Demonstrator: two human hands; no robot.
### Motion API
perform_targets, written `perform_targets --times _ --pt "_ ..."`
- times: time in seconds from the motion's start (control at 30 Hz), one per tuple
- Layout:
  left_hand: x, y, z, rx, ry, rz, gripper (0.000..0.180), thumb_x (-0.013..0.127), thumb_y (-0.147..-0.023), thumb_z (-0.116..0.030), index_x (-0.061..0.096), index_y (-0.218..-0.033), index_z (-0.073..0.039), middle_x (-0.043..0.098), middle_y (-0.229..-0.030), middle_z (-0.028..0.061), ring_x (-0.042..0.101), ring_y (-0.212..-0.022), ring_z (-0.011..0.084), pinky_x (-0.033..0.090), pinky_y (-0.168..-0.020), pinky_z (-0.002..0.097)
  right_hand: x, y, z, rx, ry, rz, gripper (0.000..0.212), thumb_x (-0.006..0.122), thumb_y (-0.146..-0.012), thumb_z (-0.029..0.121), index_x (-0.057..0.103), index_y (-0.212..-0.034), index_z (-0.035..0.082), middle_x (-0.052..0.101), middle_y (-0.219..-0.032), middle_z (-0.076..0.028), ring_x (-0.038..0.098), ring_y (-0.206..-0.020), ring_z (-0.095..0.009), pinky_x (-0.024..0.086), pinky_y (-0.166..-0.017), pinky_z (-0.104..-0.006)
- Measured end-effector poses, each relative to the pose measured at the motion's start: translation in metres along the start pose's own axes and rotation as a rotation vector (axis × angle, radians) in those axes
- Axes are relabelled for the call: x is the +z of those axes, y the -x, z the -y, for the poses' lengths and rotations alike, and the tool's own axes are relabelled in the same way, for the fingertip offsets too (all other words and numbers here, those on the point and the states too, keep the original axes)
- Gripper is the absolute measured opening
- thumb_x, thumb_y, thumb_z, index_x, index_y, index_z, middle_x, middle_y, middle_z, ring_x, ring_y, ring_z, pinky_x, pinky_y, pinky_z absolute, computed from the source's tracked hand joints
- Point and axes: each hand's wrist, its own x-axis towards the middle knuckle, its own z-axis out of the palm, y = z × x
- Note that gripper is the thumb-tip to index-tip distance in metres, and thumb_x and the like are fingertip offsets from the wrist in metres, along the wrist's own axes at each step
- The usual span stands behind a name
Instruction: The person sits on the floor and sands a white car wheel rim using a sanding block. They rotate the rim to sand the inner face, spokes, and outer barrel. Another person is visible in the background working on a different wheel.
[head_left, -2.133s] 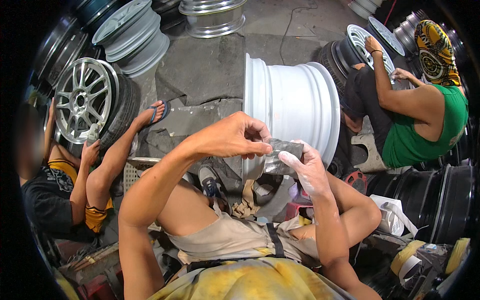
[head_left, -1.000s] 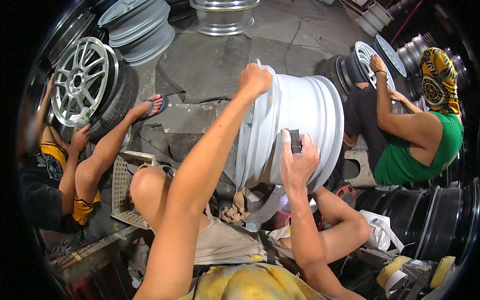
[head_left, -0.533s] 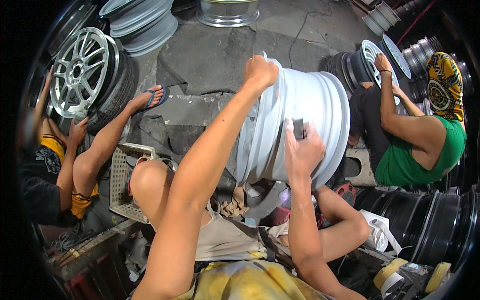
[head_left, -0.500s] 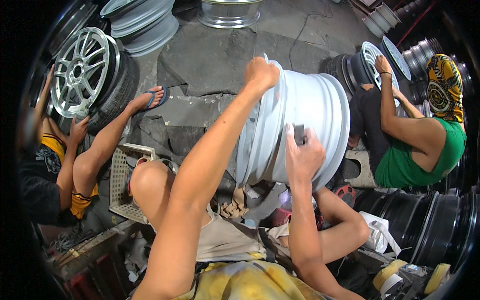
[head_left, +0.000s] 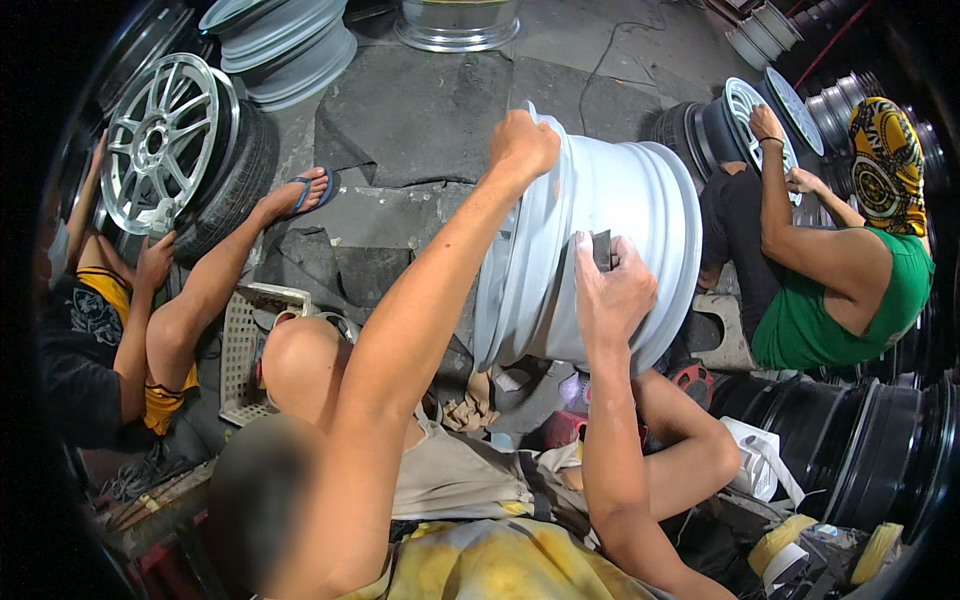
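Observation:
A pale grey wheel rim (head_left: 650,215) lies on its side in front of me, its barrel facing up toward me. My left hand (head_left: 525,145) is closed over the rim's far left lip. My right hand (head_left: 615,295) pinches a small dark piece of sandpaper (head_left: 602,250) between thumb and fingers, against the barrel's near side. White dust coats the fingertips of that hand. The surface under the sandpaper is hidden by my fingers.
A cream plastic basket (head_left: 250,375) stands beside my left knee. At left a person holds a tool by a spoked wheel (head_left: 160,145) and tyre. At right a person in green (head_left: 850,310) handles another wheel (head_left: 745,110). Black rims (head_left: 850,440) lie near my right knee.
My right hand has slid slightly up the barrel with the sandpaper. My left hand keeps its place. A blurred dark round shape has appeared at lower left, beside my left arm.

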Motion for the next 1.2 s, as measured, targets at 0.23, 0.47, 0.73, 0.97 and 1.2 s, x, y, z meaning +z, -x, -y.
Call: perform_targets --times 0.23,0.47,0.73,0.97,1.2 --pt "0.001 0.005 -0.001 0.008 0.058 -0.039 0.037 0.059 -0.093 -0.022 0.068 -0.106 0.011 0.068 -0.110 0.0315 0.066 -0.109 0.0430 0.052 -0.096 0.0474 -0.006 -0.007 0.009 0.098 -0.058 0.097 0.041 0.076 -0.084 0.029 0.055 -0.066 -0.002 0.053 -0.056 -0.016 0.051 -0.050 -0.030 0.042 -0.056 -0.0415" --pt "0.001 0.004 -0.002 0.002 0.032 -0.041 0.034 0.060 -0.092 -0.021 0.069 -0.102 0.011 0.069 -0.110 0.0310 0.067 -0.105 0.0450 0.053 -0.094 0.0472 -0.016 -0.002 0.009 0.119 -0.054 0.159 0.036 0.075 -0.083 0.026 0.058 -0.067 -0.001 0.058 -0.057 -0.017 0.057 -0.053 -0.035 0.045 -0.056 -0.0429" --pt "0.005 -0.002 0.001 0.024 0.047 -0.029 0.039 0.060 -0.091 -0.023 0.068 -0.106 0.011 0.067 -0.109 0.0340 0.065 -0.110 0.0456 0.050 -0.097 0.0468 -0.015 -0.007 0.007 0.105 -0.068 0.133 0.040 0.077 -0.083 0.029 0.056 -0.065 -0.001 0.050 -0.053 -0.013 0.049 -0.048 -0.025 0.041 -0.053 -0.0392" --pt "0.003 -0.002 -0.002 0.033 0.036 -0.061 0.034 0.060 -0.091 -0.020 0.068 -0.103 0.011 0.069 -0.107 0.0321 0.067 -0.106 0.0444 0.053 -0.094 0.0471 -0.018 0.005 0.010 0.167 -0.115 0.168 0.041 0.076 -0.083 0.026 0.053 -0.066 -0.002 0.049 -0.055 -0.016 0.042 -0.048 -0.026 0.039 -0.053 -0.0396" --pt "0.007 -0.002 0.001 0.046 -0.015 -0.074 0.036 0.059 -0.092 -0.023 0.069 -0.104 0.011 0.068 -0.109 0.0318 0.067 -0.107 0.0444 0.053 -0.094 0.0475 -0.019 0.008 0.013 0.143 -0.083 0.166 0.035 0.073 -0.083 0.025 0.056 -0.066 -0.001 0.057 -0.059 -0.020 0.056 -0.055 -0.040 0.044 -0.057 -0.0445"
